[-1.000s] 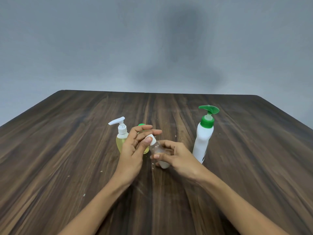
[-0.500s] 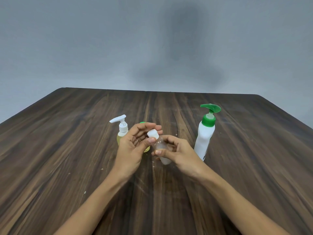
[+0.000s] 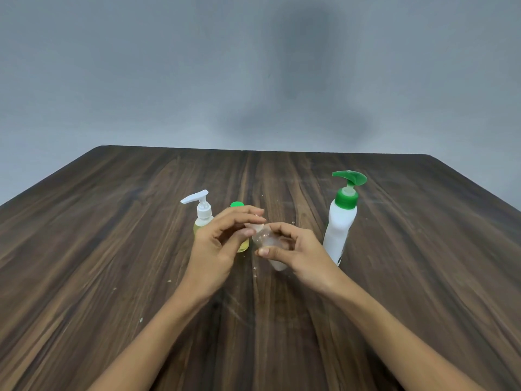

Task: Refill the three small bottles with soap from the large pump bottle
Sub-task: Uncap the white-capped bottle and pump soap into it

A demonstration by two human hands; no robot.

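Note:
My right hand [image 3: 303, 253] grips a small clear bottle [image 3: 267, 242], tilted with its neck toward the left. The fingers and thumb of my left hand [image 3: 218, 246] pinch its white cap [image 3: 256, 227] at the neck. Behind my left hand stand a small yellow bottle with a white pump [image 3: 201, 214] and a small yellow bottle with a green cap [image 3: 238, 206], mostly hidden. The large white pump bottle [image 3: 341, 221] with a green pump stands upright just right of my right hand.
All of this is on a dark wooden table [image 3: 112, 249] with a few pale specks on it. A grey wall rises behind the far edge.
My left hand's fingers have closed further over the white cap and turned on it. The clear bottle has shifted slightly up in my right hand.

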